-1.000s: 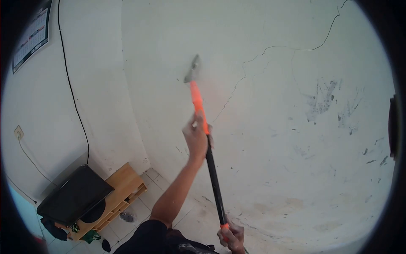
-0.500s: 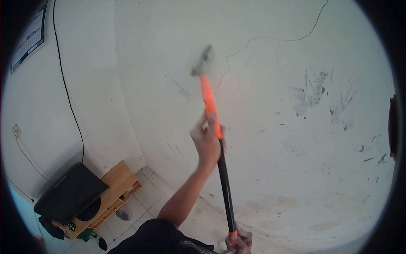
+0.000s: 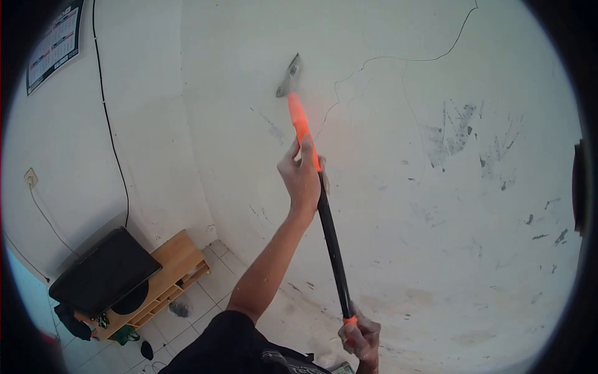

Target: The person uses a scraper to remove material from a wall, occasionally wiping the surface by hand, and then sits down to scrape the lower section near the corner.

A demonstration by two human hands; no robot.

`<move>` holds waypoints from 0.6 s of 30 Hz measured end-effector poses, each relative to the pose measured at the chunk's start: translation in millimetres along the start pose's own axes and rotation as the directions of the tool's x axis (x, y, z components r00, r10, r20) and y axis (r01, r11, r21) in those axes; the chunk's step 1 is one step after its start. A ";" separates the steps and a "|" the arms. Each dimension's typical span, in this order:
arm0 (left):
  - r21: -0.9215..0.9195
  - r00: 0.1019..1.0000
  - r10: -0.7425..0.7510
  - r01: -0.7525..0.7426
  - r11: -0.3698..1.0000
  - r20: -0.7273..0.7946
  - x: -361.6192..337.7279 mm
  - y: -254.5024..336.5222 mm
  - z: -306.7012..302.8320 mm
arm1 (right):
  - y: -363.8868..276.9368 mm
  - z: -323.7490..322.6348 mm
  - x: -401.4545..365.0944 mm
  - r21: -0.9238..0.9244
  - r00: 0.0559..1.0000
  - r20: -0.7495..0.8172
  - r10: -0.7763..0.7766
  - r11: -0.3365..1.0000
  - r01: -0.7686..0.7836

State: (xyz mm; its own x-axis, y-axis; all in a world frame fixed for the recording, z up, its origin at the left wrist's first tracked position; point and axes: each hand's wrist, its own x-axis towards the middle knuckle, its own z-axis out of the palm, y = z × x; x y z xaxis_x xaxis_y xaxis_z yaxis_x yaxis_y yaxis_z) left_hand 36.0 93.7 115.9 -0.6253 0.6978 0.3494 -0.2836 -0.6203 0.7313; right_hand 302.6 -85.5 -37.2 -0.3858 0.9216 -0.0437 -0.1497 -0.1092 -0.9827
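A long-handled scraper (image 3: 332, 243), with a black pole and orange ends, slants up across the middle of the view. Its grey metal head (image 3: 291, 76) lies over the pale wall (image 3: 386, 206), left of a thin branching crack. My left hand (image 3: 303, 174) is closed around the pole just where the upper orange sleeve meets the black. Lower down, my right hand (image 3: 361, 333) grips the orange bottom end. Dust whitens the fingers of my left hand.
Scraped grey patches (image 3: 458, 134) mark the wall to the right. At lower left a black television (image 3: 103, 271) stands on a wooden cabinet (image 3: 180, 255) over floor tiles (image 3: 218, 277). A calendar (image 3: 56, 50), a black cable (image 3: 112, 134) and a socket (image 3: 30, 177) are on the left wall.
Both hands have moved up with the scraper, its head sliding up and slightly left along the wall. The view has shifted a little too.
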 end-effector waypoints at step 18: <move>-0.283 0.983 0.015 0.039 0.958 0.185 -80.0 6.9 68.8 | -82.5 -59.3 -98.1 -0.256 0.990 -0.098 -0.105 0.964 0.077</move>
State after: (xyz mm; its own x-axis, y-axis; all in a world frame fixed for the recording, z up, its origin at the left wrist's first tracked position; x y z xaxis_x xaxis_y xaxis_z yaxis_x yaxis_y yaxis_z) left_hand 134.1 58.2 133.3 -0.4839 0.7428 0.4627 -0.5016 -0.6687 0.5488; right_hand 406.8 -144.9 37.4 -0.2769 0.9600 0.0423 0.0591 0.0609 -0.9964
